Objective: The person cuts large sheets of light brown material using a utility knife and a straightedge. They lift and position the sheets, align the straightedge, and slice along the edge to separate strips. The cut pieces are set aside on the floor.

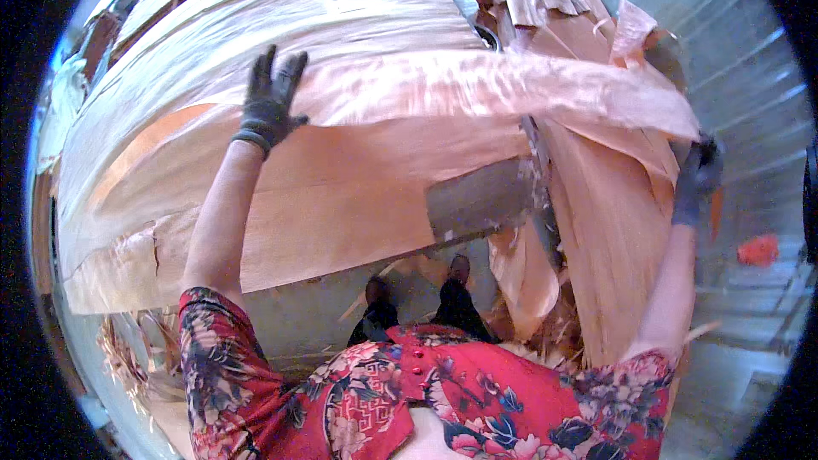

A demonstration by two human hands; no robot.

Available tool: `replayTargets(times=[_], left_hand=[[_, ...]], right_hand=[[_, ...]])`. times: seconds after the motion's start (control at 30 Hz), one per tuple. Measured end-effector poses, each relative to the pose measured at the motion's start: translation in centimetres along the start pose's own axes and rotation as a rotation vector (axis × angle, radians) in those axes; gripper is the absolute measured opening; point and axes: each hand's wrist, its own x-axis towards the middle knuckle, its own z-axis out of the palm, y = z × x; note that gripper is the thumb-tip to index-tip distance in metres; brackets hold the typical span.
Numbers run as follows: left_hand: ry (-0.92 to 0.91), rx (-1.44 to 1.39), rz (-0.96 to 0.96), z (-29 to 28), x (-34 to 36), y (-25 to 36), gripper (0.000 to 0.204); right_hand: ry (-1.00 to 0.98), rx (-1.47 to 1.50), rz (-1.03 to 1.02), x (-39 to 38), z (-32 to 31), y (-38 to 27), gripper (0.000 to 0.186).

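Veneer strip (486,89) — left hand (269,106) spread near one end, right hand (700,169) pinching other.

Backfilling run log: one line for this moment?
left hand: gloved, spread, at pale strip | right hand: gloved, at strip's right end, grip unclear | beneath strip: pale sheets

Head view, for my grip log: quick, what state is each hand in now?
Left hand: open, fingers spread at the long pale sheet; contact can't be told.
Right hand: looks closed on that sheet's right end, though blurred.
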Motion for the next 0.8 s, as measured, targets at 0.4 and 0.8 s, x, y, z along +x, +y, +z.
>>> replayTargets(times=[0.4, 0.8], left_hand=[[0.14, 0.233, 0.201, 4.1, -4.5, 4.2, 0.039], [0.137, 0.541, 0.027, 1.2, -17.1, 13.7, 0.053]], right_hand=[[-0.083, -0.093, 0.107, -5.7, 7.3, 7.6, 0.011], [-0.32, -0.024, 0.086, -13.1, 12.4, 17.7, 0.021]])
